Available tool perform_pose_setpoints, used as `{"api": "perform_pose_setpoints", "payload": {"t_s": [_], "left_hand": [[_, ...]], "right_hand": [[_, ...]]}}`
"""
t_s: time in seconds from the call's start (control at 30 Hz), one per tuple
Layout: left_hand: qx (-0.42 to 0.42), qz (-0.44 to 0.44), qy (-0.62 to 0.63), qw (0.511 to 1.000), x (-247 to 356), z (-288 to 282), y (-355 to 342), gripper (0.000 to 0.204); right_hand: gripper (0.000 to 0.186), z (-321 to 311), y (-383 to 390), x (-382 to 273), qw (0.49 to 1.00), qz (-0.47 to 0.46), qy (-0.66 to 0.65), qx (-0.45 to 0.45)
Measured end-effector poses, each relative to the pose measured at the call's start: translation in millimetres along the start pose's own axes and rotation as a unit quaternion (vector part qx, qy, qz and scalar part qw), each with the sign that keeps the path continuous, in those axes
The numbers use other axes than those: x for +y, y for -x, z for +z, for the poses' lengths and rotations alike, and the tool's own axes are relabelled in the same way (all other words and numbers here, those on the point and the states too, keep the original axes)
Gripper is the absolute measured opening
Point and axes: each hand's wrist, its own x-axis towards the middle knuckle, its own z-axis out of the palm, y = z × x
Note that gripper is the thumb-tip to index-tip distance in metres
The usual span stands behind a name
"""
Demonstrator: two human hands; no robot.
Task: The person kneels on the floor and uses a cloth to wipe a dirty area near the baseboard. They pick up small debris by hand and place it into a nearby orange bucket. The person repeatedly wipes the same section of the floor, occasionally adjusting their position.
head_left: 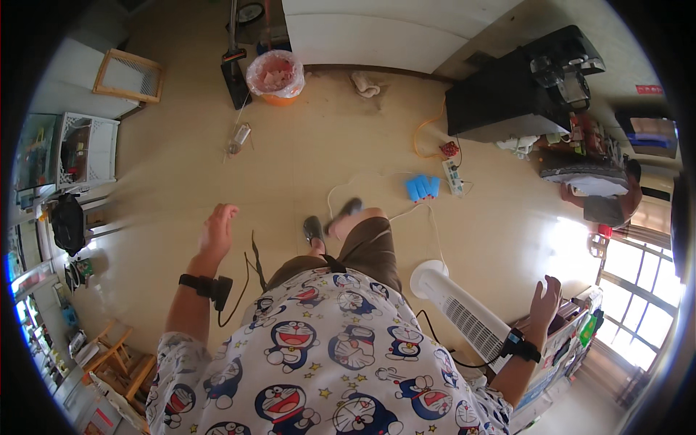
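My left hand (216, 233) hangs over the floor on the left, with nothing visible in it. Its fingers are loosely bent, and a black strap with a small device (210, 290) and cable sits on that wrist. On the right, my right hand (545, 304) is raised with fingers apart, holding nothing I can see. A white tower fan (464, 312) stands just left of it, and a similar strapped device (520, 346) is on the right wrist. Dark shoes (313, 229) show below my brown shorts (368, 250), one foot ahead of the other.
Blue cylindrical items (422, 188) lie beside a power strip (453, 177), with cables across the floor. An orange bin (279, 100), a crumpled cloth (365, 85) and a black cabinet (500, 94) stand farther off. Part of another person (629, 197) shows at right; wooden chairs (119, 362) stand lower left.
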Motion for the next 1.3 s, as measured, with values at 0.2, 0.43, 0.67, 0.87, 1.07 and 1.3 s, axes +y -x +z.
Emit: {"api": "perform_pose_setpoints", "payload": {"t_s": [0.2,0.43,0.67,0.87,1.07,1.3], "left_hand": [[0.049,-0.019,0.013,0.999,9,-6,-63,0.012],[0.079,-0.143,-0.01,0.986,30,11,-161,0.013],[0.03,-0.29,0.063,0.955,50,22,-303,0.015],[-0.03,-0.376,0.24,0.895,28,60,-408,0.025],[0.084,-0.394,0.331,0.853,-60,152,-507,0.031],[0.153,0.028,0.178,0.972,-169,250,-611,0.017]], "right_hand": [[0.023,35,-112,-62,0.995,-0.081,-0.063,-0.011],[0.02,169,-347,-235,0.941,-0.29,-0.165,-0.052],[0.009,311,-516,-449,0.832,-0.47,-0.278,-0.103],[0.011,416,-551,-563,0.83,-0.505,-0.065,-0.227],[0.015,519,-552,-613,0.86,-0.452,-0.094,-0.217],[0.041,665,-627,-659,0.843,-0.475,-0.161,-0.195]]}}
